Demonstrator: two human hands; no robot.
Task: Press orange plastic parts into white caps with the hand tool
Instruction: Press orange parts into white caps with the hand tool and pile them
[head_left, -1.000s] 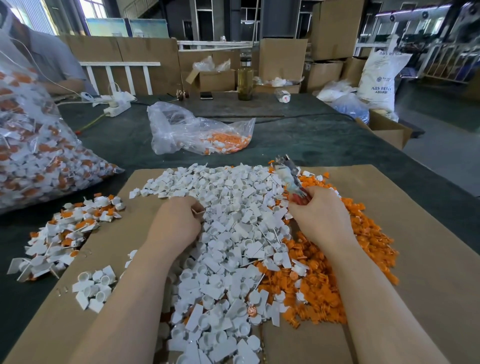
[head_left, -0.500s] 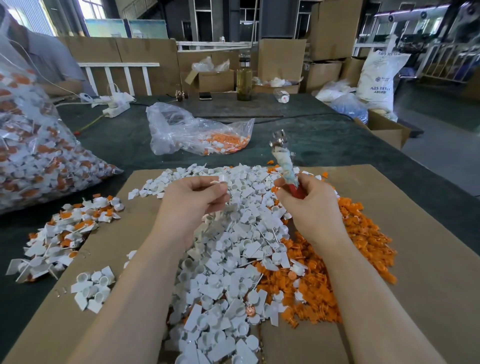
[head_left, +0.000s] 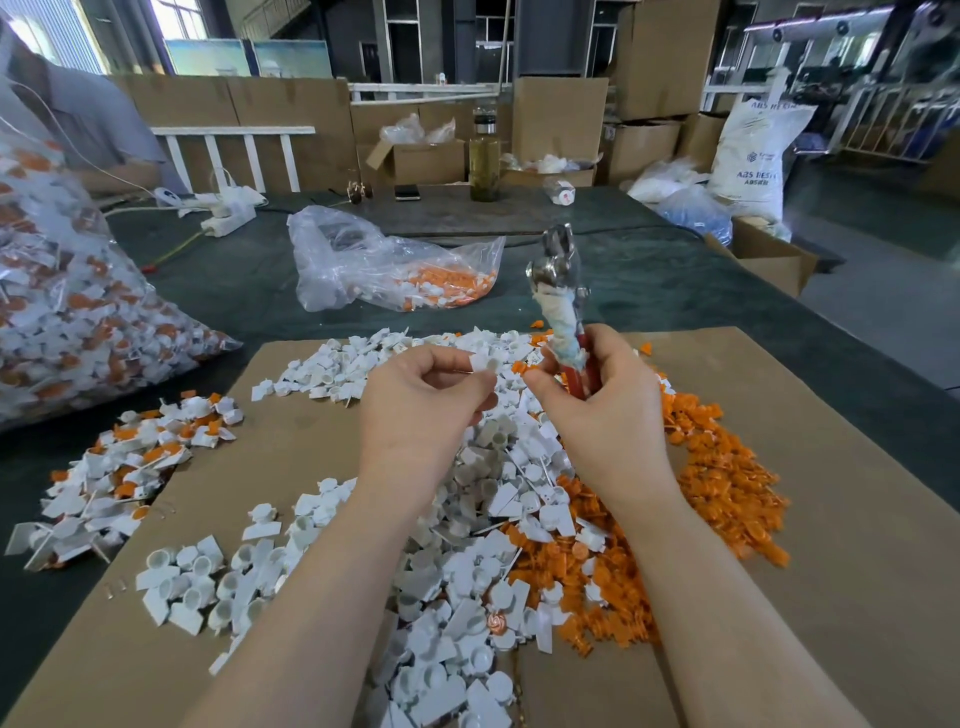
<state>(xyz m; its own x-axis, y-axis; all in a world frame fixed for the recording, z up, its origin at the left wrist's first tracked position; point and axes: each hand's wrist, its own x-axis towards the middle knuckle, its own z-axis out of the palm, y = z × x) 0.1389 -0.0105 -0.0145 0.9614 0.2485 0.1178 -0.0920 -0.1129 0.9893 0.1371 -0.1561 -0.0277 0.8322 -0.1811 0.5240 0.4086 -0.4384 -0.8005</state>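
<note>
My left hand (head_left: 421, 410) is raised over the heap and pinches one white cap (head_left: 484, 362) between thumb and fingertips. My right hand (head_left: 602, 410) grips the hand tool (head_left: 561, 306), whose metal jaws point up and whose red handles are wrapped in cloth. An orange part (head_left: 521, 368) shows at my right fingertips, close to the cap. Below lies a big heap of white caps (head_left: 467, 571) beside a heap of orange parts (head_left: 717, 493), both on a cardboard sheet (head_left: 857, 519).
A pile of assembled white-and-orange pieces (head_left: 119, 467) lies at the left, with a large full plastic bag (head_left: 67, 312) behind it. A smaller clear bag (head_left: 384, 265) lies on the dark table beyond. A person sits at far left. Cartons and sacks stand behind.
Both hands have risen from the heap. My left hand came up holding a white cap. The tool swung from lying low to upright, and the hands have drawn closer together.
</note>
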